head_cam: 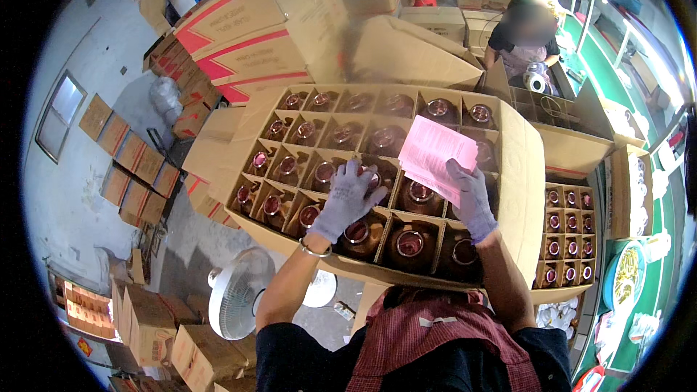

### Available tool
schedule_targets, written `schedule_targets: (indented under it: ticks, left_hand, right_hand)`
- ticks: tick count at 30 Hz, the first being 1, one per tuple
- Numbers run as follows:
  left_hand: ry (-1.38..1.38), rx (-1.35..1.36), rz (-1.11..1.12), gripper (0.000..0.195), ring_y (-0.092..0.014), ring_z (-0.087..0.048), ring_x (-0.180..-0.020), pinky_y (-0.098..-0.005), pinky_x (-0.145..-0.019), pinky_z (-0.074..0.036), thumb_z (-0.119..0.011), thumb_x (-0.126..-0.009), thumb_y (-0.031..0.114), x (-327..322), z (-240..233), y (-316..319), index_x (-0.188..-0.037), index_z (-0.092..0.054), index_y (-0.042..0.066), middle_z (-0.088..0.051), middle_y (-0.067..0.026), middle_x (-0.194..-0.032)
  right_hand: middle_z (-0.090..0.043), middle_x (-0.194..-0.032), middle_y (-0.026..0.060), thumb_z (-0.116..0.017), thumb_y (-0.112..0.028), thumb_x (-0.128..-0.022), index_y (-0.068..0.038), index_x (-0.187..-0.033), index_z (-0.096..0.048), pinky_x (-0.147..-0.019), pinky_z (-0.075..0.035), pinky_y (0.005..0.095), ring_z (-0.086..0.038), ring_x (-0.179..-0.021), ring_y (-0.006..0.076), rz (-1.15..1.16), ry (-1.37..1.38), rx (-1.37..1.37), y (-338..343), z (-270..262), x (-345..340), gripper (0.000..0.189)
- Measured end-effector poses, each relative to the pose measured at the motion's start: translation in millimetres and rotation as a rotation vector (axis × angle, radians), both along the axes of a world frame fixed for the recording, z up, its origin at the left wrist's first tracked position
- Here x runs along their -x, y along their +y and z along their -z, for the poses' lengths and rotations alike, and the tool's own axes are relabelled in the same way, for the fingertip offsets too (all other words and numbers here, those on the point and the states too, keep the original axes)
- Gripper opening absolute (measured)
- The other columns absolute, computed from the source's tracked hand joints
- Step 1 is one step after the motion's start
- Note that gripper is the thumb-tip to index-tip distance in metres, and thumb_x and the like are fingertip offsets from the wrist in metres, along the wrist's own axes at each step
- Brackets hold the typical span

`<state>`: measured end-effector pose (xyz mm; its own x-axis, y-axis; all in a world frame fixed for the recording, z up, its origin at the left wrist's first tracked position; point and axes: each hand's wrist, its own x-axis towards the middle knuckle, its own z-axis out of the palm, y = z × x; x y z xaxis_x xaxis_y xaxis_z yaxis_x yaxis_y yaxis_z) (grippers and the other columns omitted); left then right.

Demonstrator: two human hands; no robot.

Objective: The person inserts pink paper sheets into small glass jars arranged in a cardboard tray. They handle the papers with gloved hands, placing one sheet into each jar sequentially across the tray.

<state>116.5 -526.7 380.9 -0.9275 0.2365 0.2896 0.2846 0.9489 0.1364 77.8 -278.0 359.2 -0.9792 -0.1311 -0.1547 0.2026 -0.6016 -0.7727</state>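
An open cardboard box with cardboard dividers lies before me, a glass vessel with a round rim in nearly every compartment. My left hand, in a pale knit glove, reaches over a compartment near the middle, its spread fingers at the rim of a glass vessel; whether they grip anything is hidden. Gloved too, my right hand holds a fanned stack of pink printed paper sheets above the box's right part. A piece of pink paper shows in a vessel at the far left.
Another divided box of glass vessels stands at the right. A white fan is at the lower left. Stacked cartons rise beyond the box. A co-worker is at the upper right, near a long green table.
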Motion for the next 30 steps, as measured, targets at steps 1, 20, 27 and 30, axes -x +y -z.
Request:
schedule_targets:
  ticks: [1, 20, 27, 30]
  left_hand:
    - [0.053, 0.032, 0.057, 0.044, -0.033, -0.048, -0.105, -0.0458, -0.09, -0.039, -0.063, -0.083, 0.038, -4, 7, -4, -0.113, -0.059, 0.007, -0.048, -0.0138, -0.116]
    - [-0.049, -0.712, 0.023, 0.034, -0.021, -0.062, -0.07, -0.028, -0.068, -0.049, -0.066, -0.086, 0.029, 1, -47, 29, -0.105, -0.059, 0.002, -0.063, -0.0084, -0.076]
    - [-0.33, -0.91, 0.042, 0.031, -0.005, -0.042, -0.061, -0.0223, -0.054, -0.035, -0.072, -0.082, 0.028, 4, -45, 53, -0.088, -0.058, 0.001, -0.05, 0.0029, -0.066]
    - [-0.404, -1.21, 0.033, 0.033, -0.006, -0.054, -0.074, -0.0189, -0.065, -0.042, -0.069, -0.085, 0.021, 1, -47, 63, -0.11, -0.064, -0.001, -0.064, -0.0001, -0.086]
  right_hand:
    - [-0.064, -0.096, 0.0058, -0.067, -0.019, -0.086, -0.003, -0.11, -0.058, -0.07, -0.055, 0.0294, -0.065, -0.086, 0.0165, 0.011, -0.008, -0.001, -1, -2, -2, 0.03]
    - [-0.064, -0.109, 0.0062, -0.064, -0.008, -0.087, -0.001, -0.118, -0.058, -0.087, -0.047, 0.0292, -0.06, -0.097, 0.0146, -0.105, 0.133, -0.077, 19, -15, -26, 0.032]
    - [-0.064, -0.106, 0.0046, -0.069, -0.008, -0.083, 0.001, -0.116, -0.059, -0.083, -0.048, 0.0254, -0.059, -0.094, 0.0106, -0.182, 0.164, -0.107, 30, -6, -39, 0.035]
    - [-0.064, -0.107, 0.0053, -0.069, -0.011, -0.084, 0.001, -0.117, -0.058, -0.083, -0.049, 0.0259, -0.06, -0.096, 0.0118, -0.174, 0.14, -0.117, 45, -4, -39, 0.036]
